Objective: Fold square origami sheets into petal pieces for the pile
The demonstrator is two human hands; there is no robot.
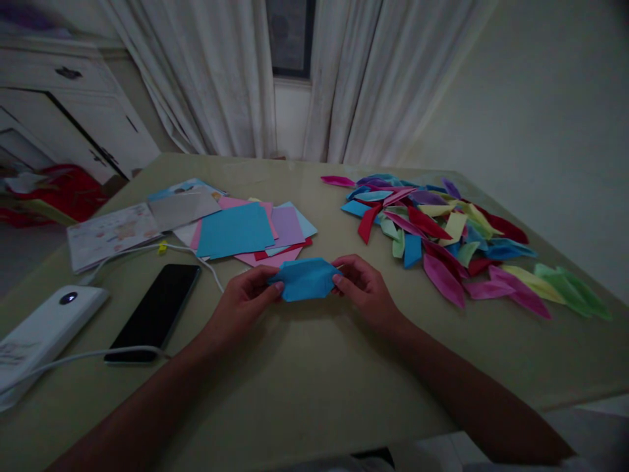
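A folded piece of blue origami paper (307, 280) is held just above the table, stretched sideways between both hands. My left hand (250, 292) pinches its left end, with the thumb on the near face. At the right end, my right hand (366, 288) grips it between thumb and fingers. The paper has slanted corners and creases along its edges. Behind it lies a loose stack of square coloured sheets, a blue sheet (236, 231) on top and a purple sheet (289, 226) beside it.
A heap of folded paper pieces (427, 223) in many colours covers the table's (314, 387) right side. On the left lie a black phone (154, 311), a white power bank (49, 337) with a cable (211, 269), and printed packets (115, 233). Curtains (216, 78) hang behind.
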